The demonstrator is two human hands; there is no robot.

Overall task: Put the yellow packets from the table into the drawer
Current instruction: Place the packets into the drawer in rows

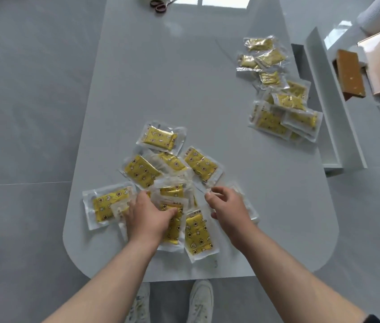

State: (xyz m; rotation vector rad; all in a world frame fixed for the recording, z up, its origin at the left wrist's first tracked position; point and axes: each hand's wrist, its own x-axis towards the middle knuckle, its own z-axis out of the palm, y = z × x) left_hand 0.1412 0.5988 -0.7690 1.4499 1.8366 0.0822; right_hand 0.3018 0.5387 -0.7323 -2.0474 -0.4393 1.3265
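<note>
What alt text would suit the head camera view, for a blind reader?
From above, a person's left hand and right hand rest among a near cluster of yellow packets on a pale table; a second pile lies right, beside an open white drawer.

Legible text: none. On the packets [159,138] I make out only printed star and moon shapes.

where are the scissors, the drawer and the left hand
scissors [159,6]: head view, on the handles
drawer [333,101]: head view, on its outer wall
left hand [147,217]: head view, on the back of the hand
</note>
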